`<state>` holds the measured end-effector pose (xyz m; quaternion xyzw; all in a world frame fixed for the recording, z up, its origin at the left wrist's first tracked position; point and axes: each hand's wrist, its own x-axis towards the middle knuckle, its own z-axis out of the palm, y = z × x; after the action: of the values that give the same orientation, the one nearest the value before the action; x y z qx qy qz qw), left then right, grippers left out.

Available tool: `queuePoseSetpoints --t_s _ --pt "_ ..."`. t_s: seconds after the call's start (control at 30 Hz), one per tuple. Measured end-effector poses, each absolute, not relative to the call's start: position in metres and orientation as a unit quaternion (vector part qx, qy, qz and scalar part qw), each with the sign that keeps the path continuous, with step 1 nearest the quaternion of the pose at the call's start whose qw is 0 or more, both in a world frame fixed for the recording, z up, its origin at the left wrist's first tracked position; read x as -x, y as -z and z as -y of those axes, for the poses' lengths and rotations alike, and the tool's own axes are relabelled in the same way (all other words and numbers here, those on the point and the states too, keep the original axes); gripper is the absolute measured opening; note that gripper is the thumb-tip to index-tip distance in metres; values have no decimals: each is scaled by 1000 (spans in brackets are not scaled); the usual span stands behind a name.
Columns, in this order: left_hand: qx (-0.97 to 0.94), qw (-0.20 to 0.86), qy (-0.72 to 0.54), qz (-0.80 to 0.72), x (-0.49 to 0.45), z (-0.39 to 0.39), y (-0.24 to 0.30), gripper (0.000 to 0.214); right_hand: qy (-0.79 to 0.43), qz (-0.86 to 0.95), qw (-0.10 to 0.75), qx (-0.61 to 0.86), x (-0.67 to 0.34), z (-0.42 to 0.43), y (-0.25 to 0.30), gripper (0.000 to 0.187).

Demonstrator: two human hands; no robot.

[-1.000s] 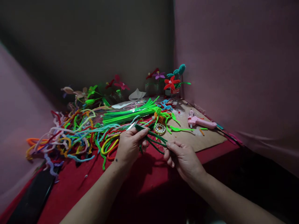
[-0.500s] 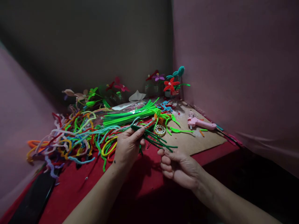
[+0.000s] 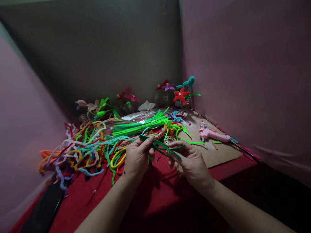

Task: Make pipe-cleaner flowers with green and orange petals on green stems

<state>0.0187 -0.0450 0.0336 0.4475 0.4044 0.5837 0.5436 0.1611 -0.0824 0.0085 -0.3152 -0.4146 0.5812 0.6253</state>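
Left hand (image 3: 138,156) pinches dark-green strands (image 3: 160,144); right hand (image 3: 191,161), at its three o'clock, meets their ends, grip unclear. A firm left pinch should steady them.

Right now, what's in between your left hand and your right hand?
Dark green fuzzy stems. The head view shows them running from the left hand across to the right hand.
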Motion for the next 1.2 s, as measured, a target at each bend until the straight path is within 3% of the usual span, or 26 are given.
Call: queuePoseSetpoints --t_s 0.17,0.33,0.43,0.5,0.57,0.67,0.73,0.8,0.87,1.03,1.13,1.2 --pt "-394 554 -602 -418 -17 38 -42 17 -268 618 627 391 -164 76 -15 7" --pt "-348 561 -643 -390 -15 33 -52 22 -176 646 577 468 -166 68 -5 12" --pt "-329 564 -658 -376 -13 32 -52 24 -88 710 497 491 -165 66 -1 19" --pt "-324 566 -662 -370 -13 30 -50 23 -76 723 460 510 -163 67 -1 23" --pt "-314 570 -665 -366 -13 29 -47 23 -128 698 475 521 -160 69 -2 24" --pt "-285 573 -676 -364 -12 26 -45 26 -325 610 512 509 -152 73 -2 27" --pt "-273 571 -681 -368 -10 26 -45 27 -456 559 486 492 -150 75 -1 30" --pt "-287 560 -680 -377 -6 27 -45 23 -493 554 461 488 -153 77 0 33" --pt "-313 540 -681 -383 -2 29 -47 20 -419 586 475 505 -162 77 -2 33" --pt "-358 511 -677 -391 2 33 -47 16 -68 641 574 505 -181 74 -20 15" --pt "-404 500 -650 -405 0 38 -44 14 -18 720 536 441 -175 68 -29 13" --pt "-439 494 -629 -409 -2 41 -42 14 -31 759 493 424 -168 62 -31 23"
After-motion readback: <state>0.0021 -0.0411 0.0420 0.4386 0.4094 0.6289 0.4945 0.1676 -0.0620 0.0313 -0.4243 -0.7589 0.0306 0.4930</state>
